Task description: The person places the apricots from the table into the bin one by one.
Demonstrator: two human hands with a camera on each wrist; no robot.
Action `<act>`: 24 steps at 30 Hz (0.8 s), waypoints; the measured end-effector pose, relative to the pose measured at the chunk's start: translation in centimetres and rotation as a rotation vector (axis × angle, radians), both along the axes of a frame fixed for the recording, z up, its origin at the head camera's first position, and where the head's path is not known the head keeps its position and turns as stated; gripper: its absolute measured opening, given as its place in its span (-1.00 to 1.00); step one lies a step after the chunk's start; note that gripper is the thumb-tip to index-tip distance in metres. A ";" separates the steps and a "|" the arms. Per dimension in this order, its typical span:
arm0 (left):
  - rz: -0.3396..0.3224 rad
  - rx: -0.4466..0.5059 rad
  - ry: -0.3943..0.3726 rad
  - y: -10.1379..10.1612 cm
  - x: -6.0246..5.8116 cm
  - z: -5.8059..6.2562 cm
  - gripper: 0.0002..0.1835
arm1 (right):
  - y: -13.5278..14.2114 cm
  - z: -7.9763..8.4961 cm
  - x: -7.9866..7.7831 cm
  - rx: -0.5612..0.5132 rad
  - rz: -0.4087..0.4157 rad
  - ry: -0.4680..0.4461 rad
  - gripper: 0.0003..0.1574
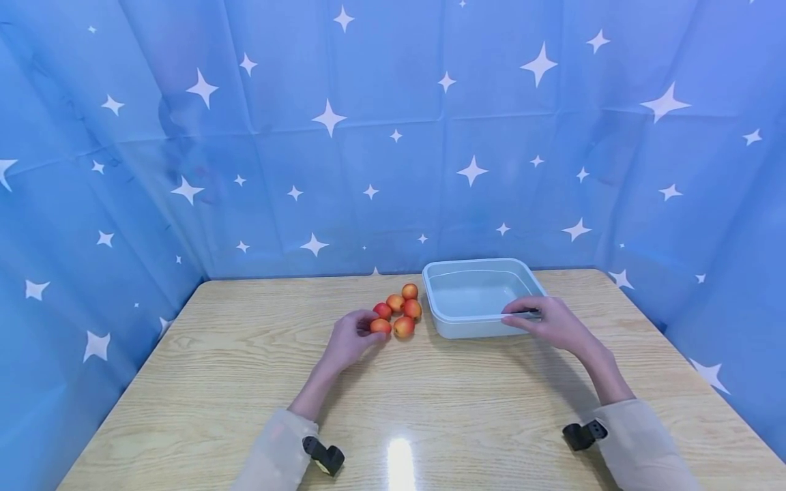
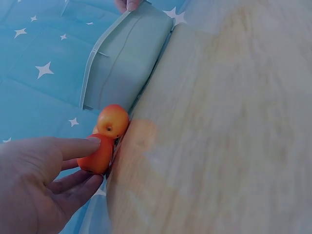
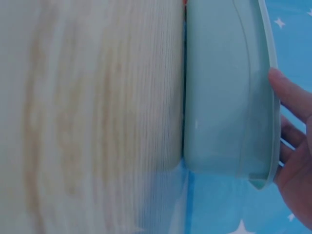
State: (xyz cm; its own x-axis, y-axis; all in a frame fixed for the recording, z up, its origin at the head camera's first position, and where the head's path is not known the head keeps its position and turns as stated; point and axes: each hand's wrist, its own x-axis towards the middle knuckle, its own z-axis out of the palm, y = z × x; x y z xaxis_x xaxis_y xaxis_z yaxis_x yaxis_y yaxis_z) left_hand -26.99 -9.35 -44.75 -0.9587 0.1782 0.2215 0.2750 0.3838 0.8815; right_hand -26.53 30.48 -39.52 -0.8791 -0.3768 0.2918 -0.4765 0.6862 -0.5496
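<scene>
My left hand (image 1: 348, 339) holds a small red-orange apple (image 1: 381, 326) between thumb and fingers. That same apple (image 2: 96, 157) shows close up in the left wrist view, with the thumb over its top and the fingertips below. Several similar apples (image 1: 403, 327) are grouped right beside it on the table. To their right stands a pale blue plastic tub (image 1: 463, 330), open at the top, with nothing seen inside. Its near right rim is pinched by my right hand (image 1: 555, 324). In the right wrist view, the thumb lies outside the tub's wall (image 3: 219, 97) and the fingers go behind the rim.
Both forearms reach across a light wood table (image 1: 215, 382). Behind the tub and apples hangs a blue curtain (image 1: 381, 136) with white stars, which also runs along both sides. A small black device (image 1: 323, 455) sits on each sleeve.
</scene>
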 end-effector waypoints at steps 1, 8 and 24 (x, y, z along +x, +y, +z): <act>0.001 0.003 -0.002 -0.1 0.0 0.1 -0.63 | 0.0 0.0 0.0 0.001 -0.001 -0.001 -0.81; 0.038 0.033 -0.025 -0.6 -0.2 1.0 -0.63 | -0.1 0.0 -0.1 0.011 -0.002 -0.006 -0.81; 0.047 0.117 -0.056 0.2 -0.3 2.7 -0.62 | -0.3 0.0 -0.2 0.002 0.011 -0.015 -0.82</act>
State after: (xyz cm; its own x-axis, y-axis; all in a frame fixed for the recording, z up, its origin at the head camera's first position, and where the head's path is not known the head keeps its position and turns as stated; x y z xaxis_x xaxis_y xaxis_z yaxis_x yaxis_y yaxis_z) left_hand -27.33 -9.12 -42.05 -0.9768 0.1087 0.1845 0.2086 0.2888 0.9344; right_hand -26.74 30.20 -39.47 -0.8789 -0.3875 0.2781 -0.4763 0.6820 -0.5550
